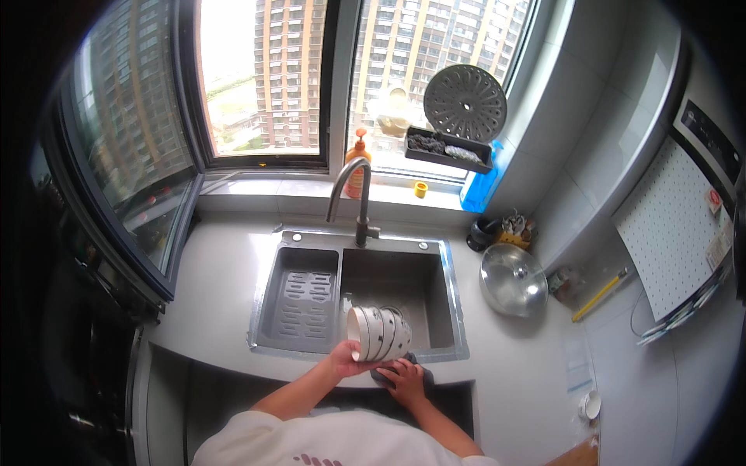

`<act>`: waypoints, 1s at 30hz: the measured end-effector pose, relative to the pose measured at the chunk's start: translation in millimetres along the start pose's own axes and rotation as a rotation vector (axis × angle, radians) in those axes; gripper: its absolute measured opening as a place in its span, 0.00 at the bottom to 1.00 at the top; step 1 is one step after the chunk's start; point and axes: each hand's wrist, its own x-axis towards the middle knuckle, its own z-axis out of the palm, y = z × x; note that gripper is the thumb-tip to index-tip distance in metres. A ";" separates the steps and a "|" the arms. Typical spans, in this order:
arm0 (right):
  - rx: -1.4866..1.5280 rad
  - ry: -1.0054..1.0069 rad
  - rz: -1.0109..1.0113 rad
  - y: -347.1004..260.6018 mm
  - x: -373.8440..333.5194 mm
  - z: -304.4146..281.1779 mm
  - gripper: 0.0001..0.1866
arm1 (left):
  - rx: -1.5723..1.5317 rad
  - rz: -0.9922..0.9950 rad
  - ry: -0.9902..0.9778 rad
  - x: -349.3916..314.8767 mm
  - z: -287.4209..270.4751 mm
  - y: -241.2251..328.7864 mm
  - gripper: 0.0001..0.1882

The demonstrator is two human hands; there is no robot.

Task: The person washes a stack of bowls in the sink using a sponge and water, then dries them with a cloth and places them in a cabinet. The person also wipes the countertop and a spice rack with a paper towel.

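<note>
Counter [210,303] runs around a two-part sink [420,291]: ribbed shallow part left, deeper basin right. Pot lid [513,281] on the counter, right of sink. Faucet [364,203] at the back; no stream visible from the spout.

Bowls [381,334], white with dark marks, are over the sink's near rim, tilted on their side, open ends toward the left. They look nested into one stack of about four, so gathering these reads as done. Setting them down is not done: stack is up in hand. Washed or unwashed? Not readable from here.

Left hand [350,361] supports the stack from below, fingers clamped on the bowls. Right hand [403,380] sits just beside, under the stack's right end, fingers somewhat apart over a dark cloth [380,376]; unclear whether they close on it or touch the bowls too. Wiping may be partway; how much is left can't be judged.

Cup [590,405], small and white, far right, well apart from both hands, unhandled.
</note>
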 end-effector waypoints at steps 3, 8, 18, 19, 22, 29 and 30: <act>-0.035 -0.061 0.015 6.3 0.4 8.4 0.25 | -0.050 -0.010 -0.014 -13.9 7.3 -5.3 0.41; -0.111 -0.038 0.058 42.8 12.6 33.8 0.25 | -0.126 0.005 -0.007 -4.7 15.3 -18.5 0.40; 0.487 0.182 0.439 101.9 120.5 -84.0 0.18 | -0.303 0.017 -0.348 44.9 60.0 -18.8 0.24; 0.433 0.197 0.369 99.6 112.2 -104.7 0.18 | -0.329 0.025 -0.356 51.9 59.7 -21.5 0.24; 0.105 0.181 0.063 116.5 69.3 -119.3 0.22 | -0.368 -0.004 -0.322 66.9 51.2 -19.7 0.24; -0.083 -0.100 0.075 167.2 -34.7 -63.1 0.26 | -0.282 0.176 -0.190 82.0 47.9 -28.7 0.23; -0.059 -0.084 0.078 170.7 -25.4 -55.6 0.27 | -0.295 0.179 -0.167 79.8 45.1 -28.3 0.23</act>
